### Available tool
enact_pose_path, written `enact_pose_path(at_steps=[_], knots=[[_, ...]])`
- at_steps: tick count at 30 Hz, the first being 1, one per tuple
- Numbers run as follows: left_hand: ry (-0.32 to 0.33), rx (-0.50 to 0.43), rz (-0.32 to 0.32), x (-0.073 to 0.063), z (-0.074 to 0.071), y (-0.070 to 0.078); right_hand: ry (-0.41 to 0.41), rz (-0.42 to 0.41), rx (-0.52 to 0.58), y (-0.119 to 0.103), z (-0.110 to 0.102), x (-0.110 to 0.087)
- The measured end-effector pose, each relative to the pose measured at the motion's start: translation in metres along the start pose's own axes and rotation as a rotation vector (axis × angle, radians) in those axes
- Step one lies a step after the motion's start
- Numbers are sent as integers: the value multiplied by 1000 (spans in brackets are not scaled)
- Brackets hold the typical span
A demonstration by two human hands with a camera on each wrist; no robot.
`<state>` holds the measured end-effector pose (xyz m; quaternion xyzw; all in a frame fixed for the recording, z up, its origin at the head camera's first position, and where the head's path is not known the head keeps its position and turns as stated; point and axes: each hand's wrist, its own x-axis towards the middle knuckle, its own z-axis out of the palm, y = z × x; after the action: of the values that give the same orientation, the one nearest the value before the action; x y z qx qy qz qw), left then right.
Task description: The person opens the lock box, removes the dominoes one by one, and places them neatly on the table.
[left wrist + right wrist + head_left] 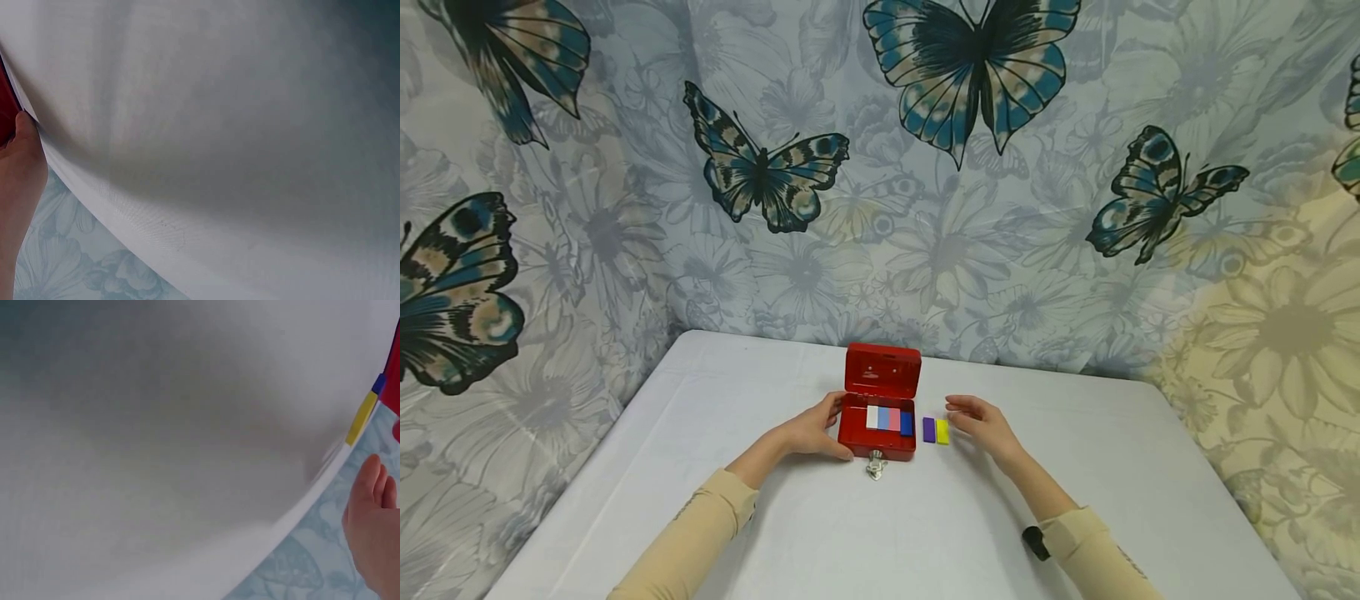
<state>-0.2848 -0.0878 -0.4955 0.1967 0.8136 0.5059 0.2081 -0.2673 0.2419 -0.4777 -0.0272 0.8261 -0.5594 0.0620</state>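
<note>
A small red metal cash box (855, 429) stands on the table with its lid (882, 372) raised. Inside, a row of coloured blocks, white, light blue, pink and dark blue (906, 425), lies toward the right. My left hand (808, 429) holds the box by its left side, thumb at the front corner and fingers toward the back. To the right of the box, a purple block (929, 430) and a yellow block (942, 432) lie side by side. Just right of the yellow block is my right hand (988, 427), fingers extended and holding nothing.
Keys (875, 467) hang at the lock on the box's front. A white cloth covers the table (1045, 483). Behind it and at the sides hangs a curtain (820, 275) with butterflies and flowers. A black object (1035, 542) sits at the right sleeve's cuff.
</note>
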Motion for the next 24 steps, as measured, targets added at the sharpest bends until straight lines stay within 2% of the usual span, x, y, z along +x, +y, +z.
enact_pose_path(at_steps=[9, 14, 19, 24], knots=[[-6, -14, 14, 1, -1, -2, 30, 30, 147, -6, 10, -1], [-12, 1, 12, 1, -1, -3, 31, 47, 181, -6, 15, 1], [-7, -21, 13, 1, 0, -3, 37, 87, 214, -10, 22, 2], [4, -26, 3, 1, 0, -1, 31, 89, 235, -17, 30, 2]])
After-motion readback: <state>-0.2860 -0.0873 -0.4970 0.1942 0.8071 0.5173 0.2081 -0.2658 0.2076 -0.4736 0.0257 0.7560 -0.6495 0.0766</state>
